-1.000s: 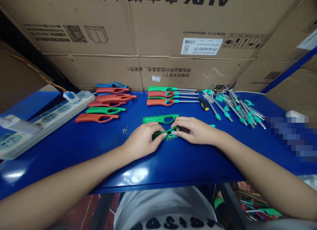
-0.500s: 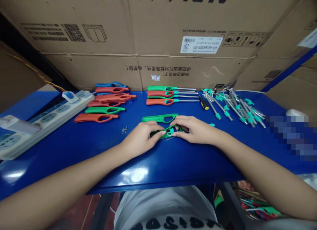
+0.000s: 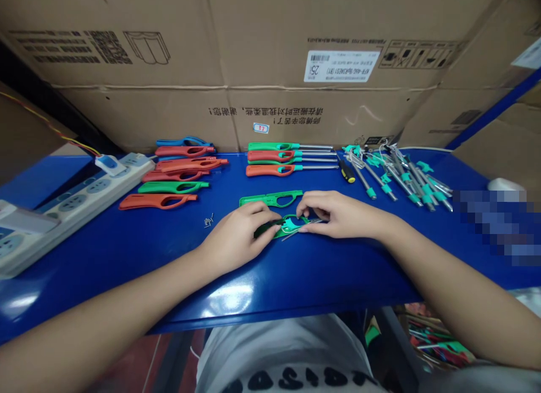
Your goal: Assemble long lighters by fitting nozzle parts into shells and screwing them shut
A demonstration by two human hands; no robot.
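Note:
My left hand (image 3: 239, 232) is closed on the rear end of a green lighter casing half (image 3: 279, 233) resting low over the table. My right hand (image 3: 338, 213) is bent round its front end, with the thumb against a thin metal rod (image 3: 291, 235) that slants across the casing. A teal trigger piece (image 3: 291, 223) with a white wire sits in the casing's loop, between my hands. Part of the casing and the rod's far end are hidden by my fingers. Just behind lies another green casing half (image 3: 270, 199), its inner side up.
Several coloured casings (image 3: 158, 202) lie at left beside small screws (image 3: 208, 220) and a power strip (image 3: 80, 204). Lighters with metal tubes (image 3: 270, 170), a screwdriver (image 3: 347, 173) and a pile of tubes with teal triggers (image 3: 406, 181) lie behind. Cardboard (image 3: 270, 94) walls the back.
My right fingers have parted and shifted a little, so the trigger piece, wire and thin rod show more. My left hand keeps its hold. The view has tilted slightly down.

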